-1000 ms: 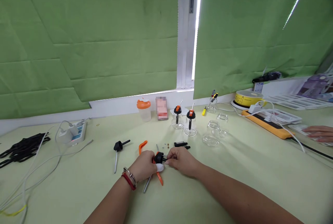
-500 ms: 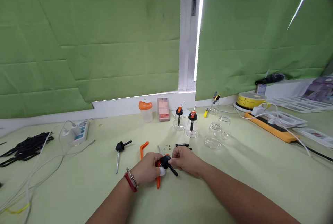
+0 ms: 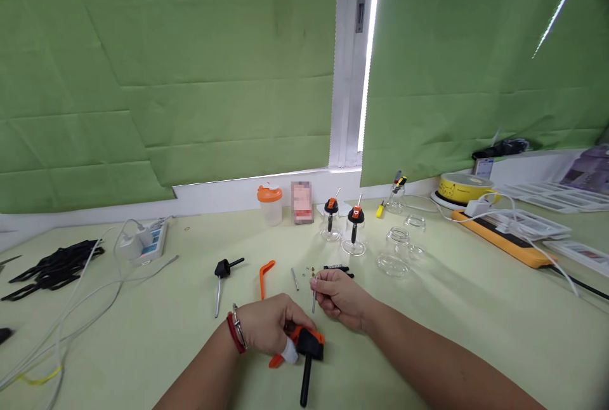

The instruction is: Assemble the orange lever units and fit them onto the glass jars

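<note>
My left hand point(image 3: 271, 326), a white wrap on one fingertip, grips a black plastic cap point(image 3: 309, 343) with a black tube pointing toward me. An orange lever point(image 3: 277, 360) is held along with it, partly hidden by the fingers. My right hand point(image 3: 345, 299) pinches a thin metal rod point(image 3: 313, 303), which points down just beyond the cap, apart from it. Past my hands lie another short metal tube point(image 3: 295, 278), several tiny parts point(image 3: 313, 269) and a black piece with a spring point(image 3: 337, 268). A second orange lever point(image 3: 264, 273) rests behind my left hand.
To the left lie another black cap with a metal tube point(image 3: 222, 268), cables and a power strip point(image 3: 155, 242). Behind stand two capped glass jars point(image 3: 354, 242), an orange-lidded cup point(image 3: 270, 207) and open glass jars point(image 3: 397, 251). An orange power strip point(image 3: 504, 238) sits at right.
My left hand has brought the cap nearer to me and turned its black tube toward me. My right hand has come away from the cap and now shows a metal rod.
</note>
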The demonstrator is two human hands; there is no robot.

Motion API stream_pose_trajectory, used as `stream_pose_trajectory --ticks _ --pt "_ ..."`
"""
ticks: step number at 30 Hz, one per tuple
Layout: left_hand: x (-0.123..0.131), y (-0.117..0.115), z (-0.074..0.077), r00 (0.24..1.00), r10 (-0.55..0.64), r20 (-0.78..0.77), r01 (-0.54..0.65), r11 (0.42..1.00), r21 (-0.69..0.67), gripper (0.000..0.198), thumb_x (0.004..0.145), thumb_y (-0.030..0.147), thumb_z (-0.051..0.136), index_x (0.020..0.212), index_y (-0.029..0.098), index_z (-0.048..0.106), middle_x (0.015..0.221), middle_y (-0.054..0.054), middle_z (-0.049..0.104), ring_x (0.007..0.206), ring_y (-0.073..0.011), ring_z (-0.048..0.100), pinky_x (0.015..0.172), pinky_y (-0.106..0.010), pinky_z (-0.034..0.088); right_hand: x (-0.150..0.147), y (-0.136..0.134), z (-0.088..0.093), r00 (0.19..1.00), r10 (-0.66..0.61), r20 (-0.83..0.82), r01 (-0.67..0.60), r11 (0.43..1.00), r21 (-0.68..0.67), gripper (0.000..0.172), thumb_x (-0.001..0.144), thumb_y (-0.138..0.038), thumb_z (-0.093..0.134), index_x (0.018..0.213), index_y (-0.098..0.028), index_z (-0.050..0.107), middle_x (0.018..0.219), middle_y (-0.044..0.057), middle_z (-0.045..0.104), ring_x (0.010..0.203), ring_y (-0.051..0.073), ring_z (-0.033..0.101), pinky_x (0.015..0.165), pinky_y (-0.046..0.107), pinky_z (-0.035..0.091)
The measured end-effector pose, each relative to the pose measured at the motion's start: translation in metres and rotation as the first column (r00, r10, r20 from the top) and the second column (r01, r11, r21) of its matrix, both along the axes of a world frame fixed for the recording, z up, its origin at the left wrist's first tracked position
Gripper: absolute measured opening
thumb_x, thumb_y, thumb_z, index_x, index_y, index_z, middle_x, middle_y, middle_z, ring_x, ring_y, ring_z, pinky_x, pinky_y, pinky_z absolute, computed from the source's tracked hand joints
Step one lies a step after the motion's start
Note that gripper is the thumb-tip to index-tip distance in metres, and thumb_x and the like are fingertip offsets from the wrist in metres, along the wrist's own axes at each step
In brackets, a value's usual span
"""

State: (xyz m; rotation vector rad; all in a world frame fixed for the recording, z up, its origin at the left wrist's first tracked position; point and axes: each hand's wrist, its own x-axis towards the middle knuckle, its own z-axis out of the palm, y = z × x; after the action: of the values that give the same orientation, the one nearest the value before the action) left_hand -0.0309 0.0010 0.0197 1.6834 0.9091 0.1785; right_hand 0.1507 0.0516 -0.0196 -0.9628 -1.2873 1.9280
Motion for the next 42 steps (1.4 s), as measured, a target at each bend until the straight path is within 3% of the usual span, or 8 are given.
stream_pose_trajectory --ticks 4,7,14,18,24,28,33,42 --pt "0.001 -0.002 -0.004 0.995 -0.078 -0.068 0.078 0.997 0.002 0.044 0.052 0.027 0.076 0.095 0.022 0.072 0.073 0.001 0.065 0.062 -0.0132 0.055 0.063 -0.025 0.049 -0.007 0.003 -0.004 0.970 -0.209 0.125 0.142 0.903 0.405 0.023 0.077 -0.041 0.059 0.080 -0.018 0.059 0.067 0.001 0.060 0.050 0.009 0.048 0.047 0.022 0.035" --pt "0.000 0.000 -0.009 0.994 -0.059 -0.093 0.061 0.998 0.016 0.043 0.052 0.031 0.078 0.094 0.021 0.072 0.071 0.001 0.065 0.059 -0.0124 0.054 0.060 -0.024 0.049 -0.012 0.003 -0.008 0.894 -0.299 0.335 -0.083 0.622 0.778 0.019 0.085 -0.030 0.051 0.084 -0.019 0.066 0.080 0.006 0.065 0.076 0.017 0.057 0.068 0.028 0.043" --pt "-0.007 0.006 -0.015 0.992 0.030 -0.119 -0.029 1.000 0.011 0.031 0.055 0.030 0.074 0.083 0.018 0.070 0.060 0.003 0.057 0.047 -0.0087 0.046 0.046 -0.021 0.041 -0.020 0.005 -0.017 0.691 -0.416 0.591 -0.444 0.401 0.802 0.033 0.082 -0.009 0.042 0.104 -0.018 0.065 0.097 0.009 0.064 0.091 0.019 0.057 0.082 0.028 0.042" --pt "-0.011 0.011 -0.011 0.973 0.196 -0.118 -0.180 0.974 0.135 0.016 0.055 0.025 0.069 0.066 0.016 0.061 0.054 0.005 0.049 0.045 -0.0072 0.042 0.046 -0.019 0.037 -0.013 0.000 -0.010 0.845 -0.319 0.430 -0.238 0.495 0.836 0.032 0.088 -0.019 0.038 0.109 -0.017 0.062 0.097 0.009 0.063 0.090 0.019 0.056 0.083 0.031 0.043" --pt "-0.008 0.013 -0.003 0.929 0.369 -0.012 -0.362 0.916 0.176 0.017 0.063 0.030 0.061 0.071 0.017 0.054 0.058 0.007 0.049 0.045 -0.0081 0.045 0.050 -0.024 0.041 -0.008 -0.014 0.004 0.986 0.057 0.156 -0.112 0.920 0.375 0.035 0.083 -0.050 0.050 0.098 -0.019 0.055 0.069 -0.002 0.056 0.047 0.010 0.047 0.045 0.022 0.037" --pt "-0.018 0.015 0.005 0.883 0.465 0.063 -0.465 0.846 0.262 0.019 0.069 0.036 0.058 0.073 0.018 0.055 0.059 0.005 0.047 0.049 -0.0093 0.045 0.049 -0.023 0.040 -0.004 -0.008 0.009 0.988 -0.154 0.034 0.133 0.930 0.343 0.032 0.077 -0.048 0.058 0.084 -0.018 0.053 0.066 -0.002 0.053 0.048 0.008 0.044 0.043 0.020 0.032" --pt "-0.052 0.029 0.004 0.420 0.898 -0.135 -0.618 0.391 0.682 0.028 0.081 0.039 0.042 0.065 0.019 0.053 0.061 -0.002 0.055 0.061 -0.0176 0.055 0.055 -0.026 0.039 0.008 0.004 0.012 0.922 -0.383 -0.056 0.384 0.886 0.258 0.036 0.078 -0.055 0.051 0.078 -0.019 0.050 0.064 -0.001 0.055 0.045 0.007 0.037 0.042 0.021 0.027" --pt "-0.053 0.037 -0.010 0.356 0.882 -0.308 -0.515 0.460 0.723 0.028 0.082 0.035 0.044 0.065 0.016 0.056 0.074 -0.012 0.063 0.068 -0.0222 0.060 0.056 -0.027 0.038 0.002 -0.006 0.011 0.973 -0.228 0.041 0.208 0.937 0.280 0.033 0.079 -0.051 0.053 0.076 -0.018 0.052 0.064 -0.002 0.052 0.047 0.007 0.036 0.044 0.021 0.024"
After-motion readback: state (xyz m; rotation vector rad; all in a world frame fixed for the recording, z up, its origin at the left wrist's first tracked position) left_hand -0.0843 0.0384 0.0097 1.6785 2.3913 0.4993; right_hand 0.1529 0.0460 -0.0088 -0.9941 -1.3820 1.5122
